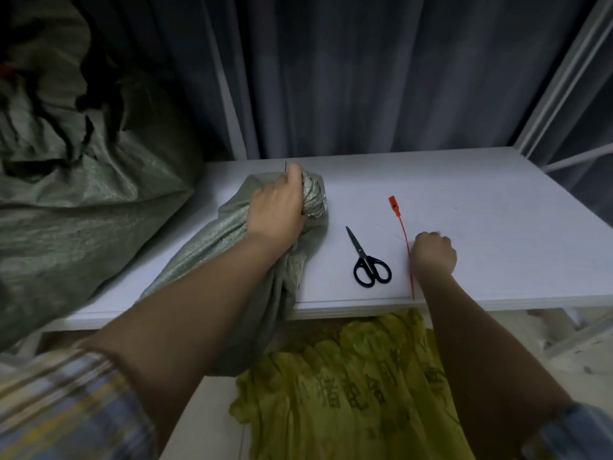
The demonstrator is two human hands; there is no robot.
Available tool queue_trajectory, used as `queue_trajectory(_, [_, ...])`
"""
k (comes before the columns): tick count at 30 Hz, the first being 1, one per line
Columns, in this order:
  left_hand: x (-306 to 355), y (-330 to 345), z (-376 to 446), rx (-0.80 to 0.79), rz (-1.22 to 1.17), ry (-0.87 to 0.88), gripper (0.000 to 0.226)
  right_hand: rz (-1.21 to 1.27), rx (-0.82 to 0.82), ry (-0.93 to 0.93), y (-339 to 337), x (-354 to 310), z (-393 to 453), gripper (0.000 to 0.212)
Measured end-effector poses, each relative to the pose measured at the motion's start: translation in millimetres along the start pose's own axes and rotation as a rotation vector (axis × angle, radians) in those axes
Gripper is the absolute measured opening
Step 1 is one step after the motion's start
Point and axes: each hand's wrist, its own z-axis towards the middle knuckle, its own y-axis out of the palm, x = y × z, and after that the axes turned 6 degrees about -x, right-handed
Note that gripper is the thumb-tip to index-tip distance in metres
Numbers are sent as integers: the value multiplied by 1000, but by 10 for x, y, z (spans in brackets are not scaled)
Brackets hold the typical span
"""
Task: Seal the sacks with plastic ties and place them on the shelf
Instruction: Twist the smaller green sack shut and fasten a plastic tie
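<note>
White shelf (464, 200): left hand (277, 210) grips green sack (232, 234) neck, scissors (366, 257) between, right hand (433, 254) seemingly pinching red tie (399, 224).

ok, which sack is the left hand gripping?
The green sack draped over the shelf edge; the left hand grips its bunched neck. The big green one and the yellow one lie untouched.

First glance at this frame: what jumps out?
The left hand grips the bunched neck of a green woven sack lying on the white shelf. To its right, the right hand pinches a bright orange plastic tie, with black-handled scissors lying between the two hands. A yellow printed sack sits below the shelf's front edge.
</note>
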Motion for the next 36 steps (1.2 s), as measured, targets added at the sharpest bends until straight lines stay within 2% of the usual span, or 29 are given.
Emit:
queue_trajectory(7, [-19,26,-52,26,-66,-2,34,48,73,1,56,-24,4,27])
queue_trajectory(10, [-59,-15,-137,48,-166,-27,33,327,218,-5,-80,-116,-61,21])
queue_trajectory(12, [-89,-98,-228,46,-235,-51,34,550,253,-108,-251,-272,-218,18])
queue_trajectory(15, [-171,-261,-412,10,-361,-100,38,874,150,-286,-557,-613,-644,7])
queue_trajectory(18, [-365,-478,-668,4,-587,-174,40,1057,80,-414,-786,-953,-1131,3])
queue_trajectory(24, [-868,-969,-1413,63,-1009,-207,43,1165,-9,-517,-1102,-1494,-2051,4])
queue_trajectory(27, [-1056,-1154,-1847,-20,-1117,-159,41,1169,-88,-559,-1195,-1692,-2498,4])
queue_trajectory(31, [-1207,-1303,-2450,-164,-1162,-14,43,1108,-180,-615,-1153,-1852,-3052,8])
queue_trajectory(34, [-1257,-1304,-2876,-207,-1085,26,38,1068,-255,-666,-986,-1856,-3432,13])
queue_trajectory(36, [-1306,-1186,-3128,-191,-935,19,40,1049,-321,-706,-803,-1802,-3676,18])
